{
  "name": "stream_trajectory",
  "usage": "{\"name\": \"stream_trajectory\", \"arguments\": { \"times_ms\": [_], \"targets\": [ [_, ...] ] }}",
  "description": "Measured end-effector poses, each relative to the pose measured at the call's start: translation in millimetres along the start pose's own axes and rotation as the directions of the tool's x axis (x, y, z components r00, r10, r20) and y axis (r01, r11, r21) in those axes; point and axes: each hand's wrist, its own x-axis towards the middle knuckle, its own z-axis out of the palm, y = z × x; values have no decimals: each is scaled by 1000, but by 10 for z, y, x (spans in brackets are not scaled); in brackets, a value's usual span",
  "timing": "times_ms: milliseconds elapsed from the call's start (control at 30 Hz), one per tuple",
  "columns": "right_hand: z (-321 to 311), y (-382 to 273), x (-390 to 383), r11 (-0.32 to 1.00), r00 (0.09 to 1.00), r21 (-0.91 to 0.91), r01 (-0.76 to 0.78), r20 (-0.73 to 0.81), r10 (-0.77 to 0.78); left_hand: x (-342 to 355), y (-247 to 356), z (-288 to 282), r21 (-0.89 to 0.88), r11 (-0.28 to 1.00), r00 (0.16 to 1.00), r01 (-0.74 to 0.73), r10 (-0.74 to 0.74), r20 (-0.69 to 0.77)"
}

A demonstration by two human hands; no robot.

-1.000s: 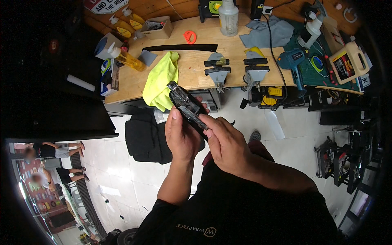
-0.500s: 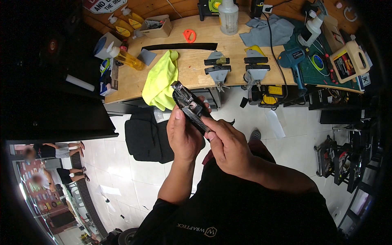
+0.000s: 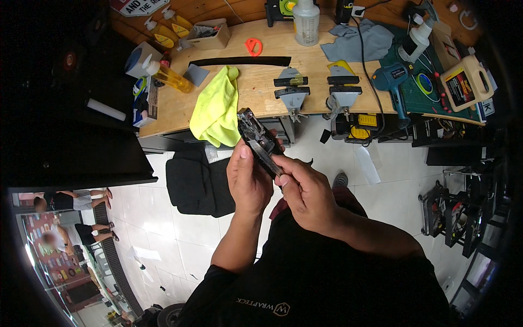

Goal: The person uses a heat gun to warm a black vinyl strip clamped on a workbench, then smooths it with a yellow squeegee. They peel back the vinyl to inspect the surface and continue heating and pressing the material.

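Observation:
A long black part (image 3: 256,135), with an open, moulded-looking inner side facing up, is held in front of my body, tilted with its far end toward the workbench. My left hand (image 3: 249,182) wraps round it from beneath, thumb along the near left side and fingertips showing on the far right side. With thumb and forefinger, my right hand (image 3: 305,188) pinches the near end of the black part. Whether the right fingers also hold something small there cannot be made out. Just beyond the part, a bright yellow cloth (image 3: 217,106) hangs over the bench edge.
On the wooden workbench (image 3: 253,82) are two clamp jaws (image 3: 292,92), a black strip (image 3: 239,61), an orange-red tool (image 3: 253,47), a blue heat gun (image 3: 393,82), a spray bottle (image 3: 417,41) and a grey cloth (image 3: 359,41). Black padding (image 3: 190,185) lies on the floor.
The black part has shifted slightly right and turned a little in my hands, both still on it. The bench things stay where they were.

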Motion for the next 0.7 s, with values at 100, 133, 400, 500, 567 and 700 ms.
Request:
{"name": "stream_trajectory", "arguments": {
  "times_ms": [100, 133, 400, 500, 567, 700],
  "targets": [
    [-7, 38, -16, 999, 1000, -34, -3, 7, 3, -6, -22, -25, -9, 1000, 1000, 11, -11, -9],
    [-7, 36, -18, 1000, 1000, -26, -10, 6, 10, -6, -25, -23, -9, 1000, 1000, 14, -14, -12],
    [-6, -14, -20, 984, 989, 100, -149, 37, 146, 7, -34, -6, -8, 1000, 1000, 30, -30, -1],
    [23, -42, -5, 988, 992, 88, -127, -7, 128, 13, -24, -3, -17, 999, 999, 36, -35, 21],
    [25, -16, -15, 995, 995, 47, -92, -25, 94, 16, -10, 21, -47, 999, 999, 25, -22, 45],
    [16, 2, -28, 991, 992, 56, -122, -9, 123, 20, -40, 44, -33, 999, 1000, 18, -18, 2]
  ]
}}
